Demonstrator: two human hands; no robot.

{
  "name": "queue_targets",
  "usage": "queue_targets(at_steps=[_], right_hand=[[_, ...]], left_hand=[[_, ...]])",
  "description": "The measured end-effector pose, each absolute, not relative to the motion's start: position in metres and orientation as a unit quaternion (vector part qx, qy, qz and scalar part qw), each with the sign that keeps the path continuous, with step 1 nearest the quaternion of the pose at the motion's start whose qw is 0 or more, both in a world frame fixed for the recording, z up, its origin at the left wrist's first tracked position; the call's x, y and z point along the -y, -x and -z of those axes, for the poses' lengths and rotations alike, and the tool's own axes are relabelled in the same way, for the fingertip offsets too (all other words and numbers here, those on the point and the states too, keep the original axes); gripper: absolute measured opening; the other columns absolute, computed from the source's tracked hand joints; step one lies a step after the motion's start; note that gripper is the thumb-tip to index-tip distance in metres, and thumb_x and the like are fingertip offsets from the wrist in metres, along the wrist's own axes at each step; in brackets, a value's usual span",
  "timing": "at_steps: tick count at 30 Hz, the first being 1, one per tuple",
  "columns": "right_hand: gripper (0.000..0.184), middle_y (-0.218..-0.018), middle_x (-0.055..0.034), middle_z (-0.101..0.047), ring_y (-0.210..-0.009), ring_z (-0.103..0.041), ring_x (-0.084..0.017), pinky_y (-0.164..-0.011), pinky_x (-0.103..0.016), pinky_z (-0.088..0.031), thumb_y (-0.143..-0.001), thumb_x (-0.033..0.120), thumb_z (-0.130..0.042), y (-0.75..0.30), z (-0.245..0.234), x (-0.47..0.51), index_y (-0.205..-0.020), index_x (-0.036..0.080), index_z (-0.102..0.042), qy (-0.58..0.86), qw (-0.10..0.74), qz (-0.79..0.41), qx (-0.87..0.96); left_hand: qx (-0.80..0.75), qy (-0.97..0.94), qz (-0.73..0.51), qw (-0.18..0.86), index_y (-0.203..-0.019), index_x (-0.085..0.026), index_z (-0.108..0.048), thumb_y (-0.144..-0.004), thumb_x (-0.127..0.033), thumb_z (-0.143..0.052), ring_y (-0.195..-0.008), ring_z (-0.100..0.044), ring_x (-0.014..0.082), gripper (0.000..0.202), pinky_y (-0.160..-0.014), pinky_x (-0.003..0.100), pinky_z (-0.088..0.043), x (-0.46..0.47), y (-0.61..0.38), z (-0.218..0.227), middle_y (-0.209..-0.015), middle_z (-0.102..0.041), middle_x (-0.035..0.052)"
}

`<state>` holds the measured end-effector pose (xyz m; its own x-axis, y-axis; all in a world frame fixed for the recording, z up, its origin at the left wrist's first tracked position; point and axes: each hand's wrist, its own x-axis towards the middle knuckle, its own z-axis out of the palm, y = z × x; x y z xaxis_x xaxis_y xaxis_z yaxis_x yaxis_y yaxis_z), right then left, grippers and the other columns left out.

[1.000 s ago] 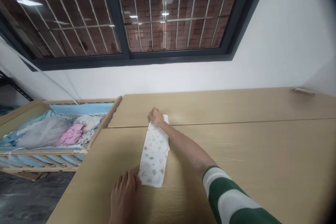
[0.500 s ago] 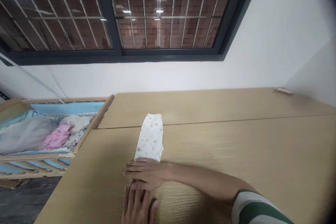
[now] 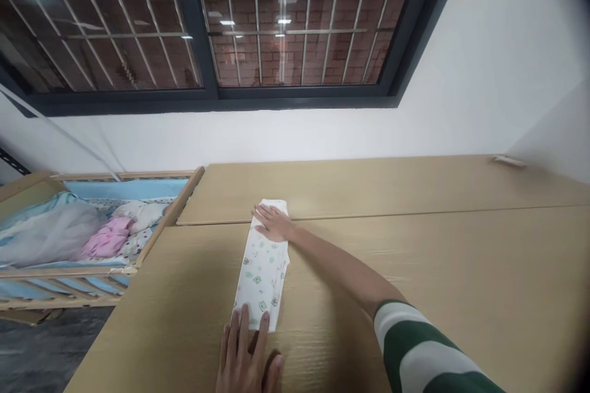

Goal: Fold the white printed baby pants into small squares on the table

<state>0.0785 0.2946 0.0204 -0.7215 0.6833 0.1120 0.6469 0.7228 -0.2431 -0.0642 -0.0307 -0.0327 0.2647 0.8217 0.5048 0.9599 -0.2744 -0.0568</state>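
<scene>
A folded piece of white cloth (image 3: pixel 262 270) with a small green and pink print lies flat on the wooden table, long and narrow, looking like a folded baby garment. My right hand (image 3: pixel 273 223) rests palm down on its far end, fingers stretched out to the left. At the near end, the fingertips of my left hand (image 3: pixel 244 353) touch the cloth's edge, fingers spread. Neither hand grasps anything. The exact kind of garment cannot be told from its folded shape.
The light wooden tabletop (image 3: pixel 415 270) has a seam running across it. To the left stands a wooden crib (image 3: pixel 184 196) with blue lining, a pink cloth (image 3: pixel 108 237) and white bedding. Behind are a white wall and a dark-framed barred window (image 3: pixel 304 95). A small pale object (image 3: pixel 509 161) lies at the far right.
My right hand has slid from the cloth's near end, by my left hand, to its far end. My left hand stays near the close edge, and more of the cloth shows.
</scene>
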Motion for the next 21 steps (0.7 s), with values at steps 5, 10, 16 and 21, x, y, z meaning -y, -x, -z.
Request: queue_targets(at_steps=[5,10,16,21], right_hand=[[0.060,-0.166,-0.0085,-0.023,-0.154,-0.018,-0.022,-0.125,-0.042,-0.012,-0.105,0.044,-0.031,-0.092,-0.025,-0.326,-0.159,0.018,-0.029,0.396,0.098,-0.070,0.910],[0.058,-0.165,-0.0150,-0.023,-0.155,-0.015,-0.024,-0.125,-0.044,-0.008,-0.104,0.032,-0.034,-0.093,-0.038,-0.330,-0.157,0.010,-0.030,0.422,0.111,-0.058,0.898],[0.045,-0.147,-0.0214,-0.048,-0.137,-0.042,-0.033,-0.113,-0.053,-0.030,-0.094,0.018,-0.051,-0.105,-0.057,-0.257,-0.139,0.012,-0.053,0.380,0.175,-0.043,0.907],[0.026,-0.108,-0.0102,-0.069,-0.101,-0.063,-0.021,-0.095,-0.035,-0.047,-0.102,0.029,-0.047,-0.139,-0.068,-0.156,-0.112,0.016,-0.068,0.264,0.163,-0.200,0.929]], left_hand=[[0.566,0.779,0.202,0.179,-0.159,-0.027,-0.028,-0.090,-0.039,-0.061,-0.141,-0.040,0.0420,0.077,-0.096,0.054,-0.055,0.032,0.063,0.028,-0.155,-0.041,0.0188],[0.572,0.781,0.201,0.150,-0.151,-0.027,-0.043,-0.092,-0.036,-0.059,-0.140,-0.043,0.0396,0.062,-0.104,0.055,-0.050,0.028,0.046,0.014,-0.155,-0.043,0.0152],[0.533,0.797,0.262,0.108,-0.124,-0.017,-0.064,-0.100,-0.020,-0.045,-0.114,-0.065,0.0240,0.031,-0.099,0.040,-0.055,0.008,0.058,0.003,-0.125,-0.069,0.0095],[0.486,0.833,0.255,0.070,-0.105,-0.021,-0.068,-0.097,-0.008,-0.042,-0.108,-0.068,0.0205,0.030,-0.087,0.034,-0.059,-0.006,0.081,-0.003,-0.118,-0.072,0.0056]])
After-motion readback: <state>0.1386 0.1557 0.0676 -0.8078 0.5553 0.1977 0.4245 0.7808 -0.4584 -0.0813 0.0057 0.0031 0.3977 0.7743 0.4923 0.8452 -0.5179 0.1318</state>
